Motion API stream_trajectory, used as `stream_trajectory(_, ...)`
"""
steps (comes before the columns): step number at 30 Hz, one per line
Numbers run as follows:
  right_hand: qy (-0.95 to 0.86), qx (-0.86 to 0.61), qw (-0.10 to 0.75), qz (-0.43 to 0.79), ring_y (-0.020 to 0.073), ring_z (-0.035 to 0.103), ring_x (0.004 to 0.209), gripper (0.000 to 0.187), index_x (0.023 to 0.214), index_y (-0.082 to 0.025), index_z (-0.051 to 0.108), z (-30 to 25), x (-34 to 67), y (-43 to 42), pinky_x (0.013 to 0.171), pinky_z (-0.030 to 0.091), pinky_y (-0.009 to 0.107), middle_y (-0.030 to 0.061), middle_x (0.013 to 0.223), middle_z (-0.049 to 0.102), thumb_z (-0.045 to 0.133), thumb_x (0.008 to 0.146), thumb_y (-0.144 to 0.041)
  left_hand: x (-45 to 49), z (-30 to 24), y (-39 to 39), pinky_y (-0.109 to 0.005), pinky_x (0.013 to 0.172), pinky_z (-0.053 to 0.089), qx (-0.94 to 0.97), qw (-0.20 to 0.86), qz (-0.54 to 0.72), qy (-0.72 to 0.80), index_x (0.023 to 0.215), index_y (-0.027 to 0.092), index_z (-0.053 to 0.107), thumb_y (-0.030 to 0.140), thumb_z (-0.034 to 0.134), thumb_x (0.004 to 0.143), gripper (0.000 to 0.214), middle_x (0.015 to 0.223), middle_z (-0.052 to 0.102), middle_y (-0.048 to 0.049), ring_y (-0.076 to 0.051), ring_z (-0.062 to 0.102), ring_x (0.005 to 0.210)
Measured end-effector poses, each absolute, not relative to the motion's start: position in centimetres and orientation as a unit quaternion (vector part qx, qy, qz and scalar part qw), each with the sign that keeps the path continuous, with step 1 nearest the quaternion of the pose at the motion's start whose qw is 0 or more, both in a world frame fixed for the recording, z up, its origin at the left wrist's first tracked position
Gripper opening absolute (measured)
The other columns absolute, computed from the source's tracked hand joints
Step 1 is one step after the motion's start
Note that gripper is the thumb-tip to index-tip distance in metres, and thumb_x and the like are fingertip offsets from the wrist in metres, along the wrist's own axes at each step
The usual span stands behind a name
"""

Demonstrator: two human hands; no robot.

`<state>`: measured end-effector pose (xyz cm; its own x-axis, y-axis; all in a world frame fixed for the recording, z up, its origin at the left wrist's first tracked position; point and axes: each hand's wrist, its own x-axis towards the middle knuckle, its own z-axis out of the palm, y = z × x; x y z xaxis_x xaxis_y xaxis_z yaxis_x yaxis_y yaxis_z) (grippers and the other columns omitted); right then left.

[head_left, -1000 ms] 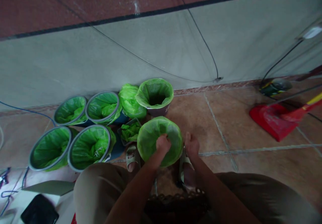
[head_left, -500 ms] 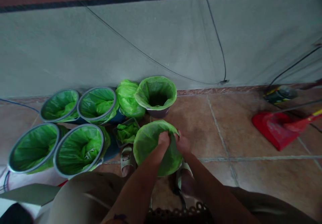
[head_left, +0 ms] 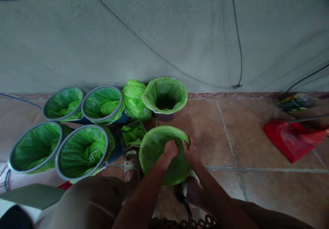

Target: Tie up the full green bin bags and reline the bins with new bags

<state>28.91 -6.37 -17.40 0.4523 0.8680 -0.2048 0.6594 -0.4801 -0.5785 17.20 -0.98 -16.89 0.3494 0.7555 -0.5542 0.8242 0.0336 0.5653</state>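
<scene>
Between my feet stands a bin lined with a green bag [head_left: 154, 146], its edge folded over the rim. My right hand [head_left: 193, 152] grips the bag at the right side of that rim, fingers inside and over the edge. Over the bin's opening, left of it, my left hand [head_left: 171, 149] is closed with curled fingers; what it pinches, if anything, is hidden. Just behind stands another bin with a green liner [head_left: 164, 85], its dark bottom showing. A small tray with crumpled green bags [head_left: 132, 135] lies to the left.
Several grey-rimmed bins with green liners [head_left: 82, 153] stand at left. A bulging green bag [head_left: 136, 100] leans by the wall. At right lie a red dustpan [head_left: 282, 140] and a dark packet [head_left: 295, 102]. A cable [head_left: 154, 50] hangs along the wall.
My left hand has moved slightly away from the right rim, deeper over the bin's opening. My right hand stays at the rim. The view has shifted a little.
</scene>
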Motion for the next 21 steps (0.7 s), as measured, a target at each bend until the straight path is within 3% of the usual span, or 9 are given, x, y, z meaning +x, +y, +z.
stream_trajectory(4, -0.507, -0.793, 0.287, 0.178, 0.0222, 0.059, 0.111, 0.044, 0.120, -0.014, 0.061, -15.3, 29.2, -3.9, 0.097, 0.043, 0.032, 0.0133, 0.118, 0.066, 0.031, 0.098, -0.036, 16.7, -14.2, -1.0, -0.036, 0.094, 0.048, 0.678, 0.385, 0.047, 0.624, 0.109, 0.013, 0.067, 0.021, 0.037, 0.095, 0.034, 0.108, 0.069, -0.0140, -0.024, 0.063, 0.101)
stream_trajectory(8, -0.612, -0.731, 0.207, 0.220, 0.0210, 0.060, 0.107, 0.038, 0.118, -0.017, 0.065, -13.8, 28.5, 0.0, 0.095, 0.043, 0.030, 0.0107, 0.113, 0.068, 0.035, 0.098, -0.029, 15.4, -11.3, 1.8, -0.035, 0.104, 0.040, 0.717, 0.247, 0.154, 0.634, 0.126, 0.018, 0.058, 0.023, 0.032, 0.098, 0.038, 0.123, 0.063, -0.0108, -0.022, 0.054, 0.117)
stream_trajectory(10, -0.635, -0.716, 0.148, 0.249, 0.0207, 0.062, 0.104, 0.036, 0.122, -0.017, 0.063, -13.9, 28.1, 1.1, 0.090, 0.045, 0.029, 0.0111, 0.114, 0.068, 0.039, 0.097, -0.027, 14.4, -11.1, 4.0, -0.039, 0.105, 0.038, 0.769, 0.202, 0.110, 0.597, 0.128, 0.021, 0.057, 0.026, 0.040, 0.097, 0.036, 0.126, 0.061, -0.0103, -0.023, 0.053, 0.119)
stream_trajectory(13, -0.637, -0.712, 0.089, 0.282, 0.0195, 0.065, 0.095, 0.036, 0.126, -0.020, 0.059, -15.0, 28.2, 1.6, 0.083, 0.046, 0.028, 0.0094, 0.111, 0.070, 0.041, 0.096, -0.027, 12.9, -12.2, 6.5, -0.039, 0.098, 0.042, 0.819, 0.196, -0.013, 0.539, 0.121, 0.022, 0.061, 0.029, 0.046, 0.095, 0.031, 0.113, 0.067, -0.0091, -0.024, 0.061, 0.107)
stream_trajectory(17, -0.630, -0.719, 0.054, 0.288, 0.0209, 0.066, 0.089, 0.032, 0.115, -0.019, 0.064, -16.8, 28.8, 1.6, 0.077, 0.045, 0.027, 0.0089, 0.100, 0.072, 0.045, 0.094, -0.034, 11.4, -13.8, 7.4, -0.033, 0.085, 0.047, 0.820, 0.201, -0.074, 0.531, 0.120, 0.018, 0.062, 0.028, 0.051, 0.092, 0.031, 0.108, 0.069, -0.0106, -0.024, 0.065, 0.096)
stream_trajectory(21, -0.621, -0.733, 0.054, 0.273, 0.0224, 0.066, 0.091, 0.028, 0.106, -0.016, 0.066, -17.2, 29.6, 1.4, 0.078, 0.045, 0.028, 0.0107, 0.099, 0.072, 0.047, 0.091, -0.029, 11.4, -13.3, 6.9, -0.039, 0.096, 0.042, 0.818, 0.184, -0.066, 0.540, 0.128, 0.017, 0.056, 0.020, 0.054, 0.087, 0.041, 0.114, 0.067, -0.0122, -0.027, 0.061, 0.106)
